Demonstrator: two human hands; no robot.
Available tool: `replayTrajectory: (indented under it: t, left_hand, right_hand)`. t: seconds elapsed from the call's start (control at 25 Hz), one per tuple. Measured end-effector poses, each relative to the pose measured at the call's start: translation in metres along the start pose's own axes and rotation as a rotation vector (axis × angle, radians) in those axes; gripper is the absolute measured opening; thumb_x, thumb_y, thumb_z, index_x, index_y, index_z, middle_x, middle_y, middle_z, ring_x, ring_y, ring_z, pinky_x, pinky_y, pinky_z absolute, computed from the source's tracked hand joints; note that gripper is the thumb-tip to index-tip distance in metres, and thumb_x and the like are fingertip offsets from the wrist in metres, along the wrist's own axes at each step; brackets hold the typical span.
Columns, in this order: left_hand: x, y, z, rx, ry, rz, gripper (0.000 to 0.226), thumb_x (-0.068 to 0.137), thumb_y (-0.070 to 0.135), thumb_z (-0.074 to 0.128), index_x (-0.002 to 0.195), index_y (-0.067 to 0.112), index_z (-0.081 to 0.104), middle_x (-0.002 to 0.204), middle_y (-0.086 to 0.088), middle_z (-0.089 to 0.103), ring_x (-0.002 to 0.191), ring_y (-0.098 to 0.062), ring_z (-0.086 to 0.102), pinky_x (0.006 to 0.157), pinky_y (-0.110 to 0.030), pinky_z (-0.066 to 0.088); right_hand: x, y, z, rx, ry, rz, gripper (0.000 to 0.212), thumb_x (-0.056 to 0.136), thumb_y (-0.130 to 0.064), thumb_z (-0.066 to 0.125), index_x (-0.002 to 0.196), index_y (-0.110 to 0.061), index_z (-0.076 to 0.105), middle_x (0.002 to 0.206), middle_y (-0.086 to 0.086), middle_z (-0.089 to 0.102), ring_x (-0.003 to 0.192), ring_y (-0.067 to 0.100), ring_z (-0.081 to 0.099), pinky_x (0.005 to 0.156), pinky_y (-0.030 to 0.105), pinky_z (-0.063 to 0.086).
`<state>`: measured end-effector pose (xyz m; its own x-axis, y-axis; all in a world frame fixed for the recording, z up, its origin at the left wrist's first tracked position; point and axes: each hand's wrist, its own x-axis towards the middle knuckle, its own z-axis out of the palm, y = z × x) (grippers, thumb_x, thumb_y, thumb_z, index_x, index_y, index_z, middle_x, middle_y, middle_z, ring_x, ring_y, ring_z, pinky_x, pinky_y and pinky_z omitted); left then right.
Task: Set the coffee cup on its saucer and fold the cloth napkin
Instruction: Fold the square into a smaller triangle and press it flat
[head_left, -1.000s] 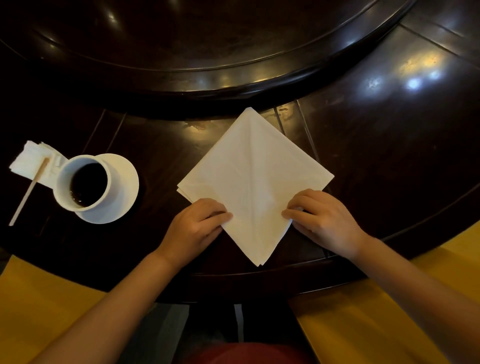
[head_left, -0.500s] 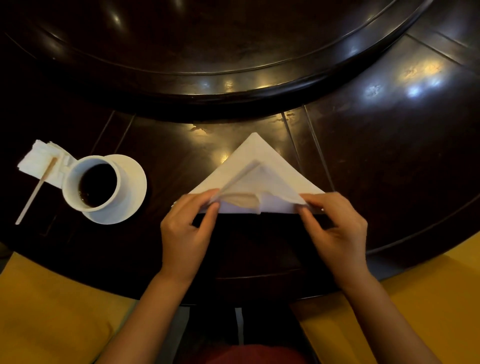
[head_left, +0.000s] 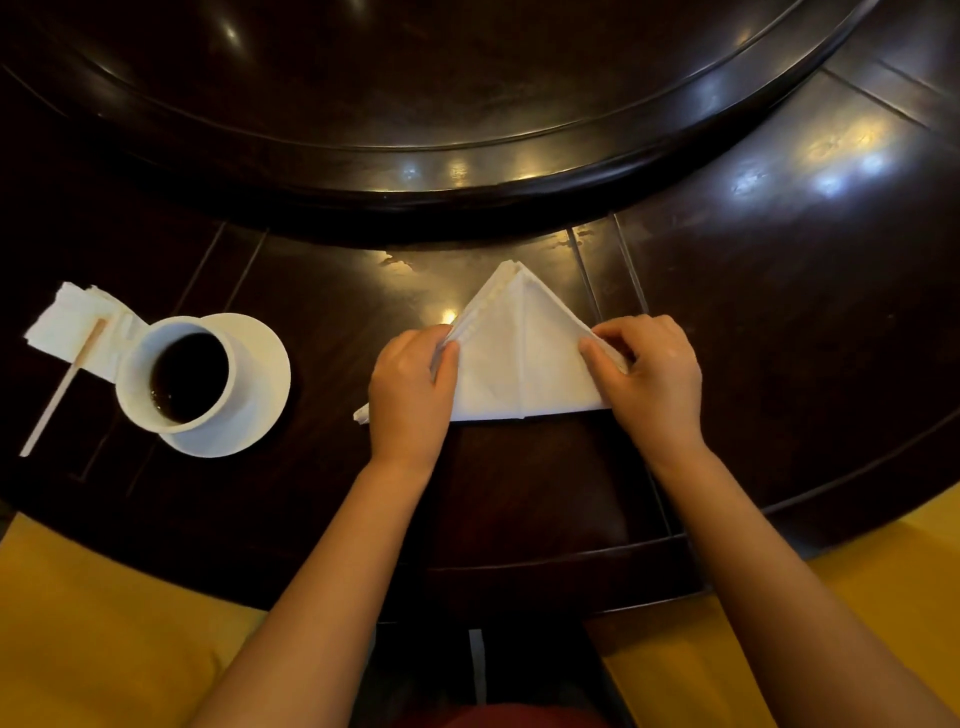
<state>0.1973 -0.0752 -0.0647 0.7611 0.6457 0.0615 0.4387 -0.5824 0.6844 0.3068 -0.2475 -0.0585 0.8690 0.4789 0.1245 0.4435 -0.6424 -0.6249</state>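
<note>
A white cloth napkin (head_left: 519, 358) lies folded into a triangle on the dark table, its point facing away from me. My left hand (head_left: 413, 387) pinches its left sloping edge and covers the left corner. On the right sloping edge, my right hand (head_left: 649, 376) pinches the layers between thumb and fingers. At the left, a white cup (head_left: 179, 376) of dark coffee stands on its white saucer (head_left: 260, 364).
A wooden stirrer (head_left: 62, 389) rests on a small stack of paper napkins (head_left: 67, 322) left of the cup. A raised round turntable (head_left: 415, 156) fills the far half of the table. Yellow seat cushions (head_left: 104, 639) flank my lap.
The napkin went from a flat diamond to a triangle: both hands lifted the near corner and carried it over to the far corner. They now hold the sloping edges.
</note>
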Motion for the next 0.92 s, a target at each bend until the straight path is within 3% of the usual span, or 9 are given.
replayTrajectory:
  t: [0.2, 0.32, 0.44, 0.56, 0.64, 0.72, 0.84, 0.92]
  left_hand:
    - [-0.005, -0.006, 0.015, 0.066, 0.071, 0.008, 0.018, 0.089, 0.007, 0.056, 0.105, 0.001, 0.065, 0.094, -0.011, 0.059, 0.086, -0.015, 0.051, 0.072, -0.022, 0.039]
    - [-0.010, -0.005, 0.016, 0.121, 0.130, 0.005, 0.018, 0.087, 0.003, 0.058, 0.103, 0.001, 0.064, 0.094, -0.014, 0.059, 0.085, -0.026, 0.056, 0.072, -0.036, 0.049]
    - [-0.007, 0.004, 0.016, 0.308, 0.146, 0.120, 0.036, 0.090, 0.013, 0.048, 0.125, 0.008, 0.053, 0.120, -0.013, 0.058, 0.114, -0.028, 0.051, 0.094, -0.045, 0.037]
    - [0.005, 0.020, 0.026, 0.419, -0.132, 0.401, 0.054, 0.094, 0.030, 0.029, 0.145, 0.015, 0.025, 0.153, -0.008, 0.027, 0.142, -0.019, 0.012, 0.113, -0.045, 0.008]
    - [0.012, 0.021, 0.034, 0.493, -0.300, 0.386, 0.059, 0.094, 0.039, 0.019, 0.148, 0.019, 0.006, 0.158, -0.004, 0.008, 0.143, -0.015, -0.005, 0.113, -0.043, -0.003]
    - [0.015, 0.015, 0.040, 0.565, -0.376, 0.340, 0.062, 0.093, 0.043, 0.011, 0.148, 0.020, -0.004, 0.158, -0.001, -0.001, 0.143, -0.014, -0.007, 0.113, -0.043, -0.004]
    - [0.014, 0.008, 0.044, 0.626, -0.372, 0.373, 0.061, 0.092, 0.042, 0.004, 0.148, 0.019, -0.004, 0.158, 0.000, -0.001, 0.144, -0.014, -0.005, 0.114, -0.045, 0.001]
    - [0.014, 0.008, 0.046, 0.625, -0.357, 0.375, 0.060, 0.092, 0.040, 0.006, 0.148, 0.019, 0.001, 0.158, 0.001, 0.001, 0.144, -0.013, -0.003, 0.113, -0.045, 0.004]
  right_hand:
    - [0.005, 0.009, 0.015, -0.110, -0.048, 0.120, 0.020, 0.086, -0.037, 0.059, 0.080, -0.018, 0.059, 0.073, -0.008, 0.054, 0.069, 0.012, 0.052, 0.056, 0.030, 0.043]
    - [0.008, 0.010, 0.018, -0.202, -0.060, 0.100, 0.025, 0.085, -0.041, 0.059, 0.074, -0.019, 0.055, 0.067, -0.006, 0.054, 0.062, 0.012, 0.051, 0.052, 0.026, 0.036]
    - [0.012, 0.010, 0.018, -0.236, -0.080, 0.105, 0.028, 0.084, -0.043, 0.060, 0.070, -0.019, 0.053, 0.064, -0.005, 0.054, 0.058, 0.014, 0.051, 0.049, 0.025, 0.036]
    - [0.013, 0.011, 0.017, -0.247, -0.075, 0.113, 0.028, 0.083, -0.043, 0.061, 0.070, -0.019, 0.053, 0.064, -0.005, 0.055, 0.057, 0.014, 0.051, 0.049, 0.027, 0.039]
    - [0.011, 0.009, 0.018, -0.248, -0.058, 0.108, 0.029, 0.083, -0.041, 0.062, 0.070, -0.017, 0.054, 0.063, -0.003, 0.056, 0.056, 0.016, 0.051, 0.049, 0.029, 0.040]
    - [0.009, 0.008, 0.017, -0.247, -0.031, 0.103, 0.030, 0.084, -0.040, 0.062, 0.069, -0.015, 0.053, 0.062, -0.001, 0.055, 0.055, 0.019, 0.051, 0.051, 0.032, 0.041]
    - [0.002, 0.007, 0.017, -0.332, 0.074, 0.037, 0.022, 0.087, -0.035, 0.058, 0.086, -0.013, 0.059, 0.080, 0.004, 0.062, 0.074, 0.025, 0.059, 0.070, 0.041, 0.044]
    - [-0.006, -0.002, 0.025, -0.413, 0.067, -0.053, 0.034, 0.092, -0.028, 0.049, 0.121, -0.011, 0.053, 0.123, 0.010, 0.060, 0.117, 0.029, 0.052, 0.098, 0.048, 0.034]
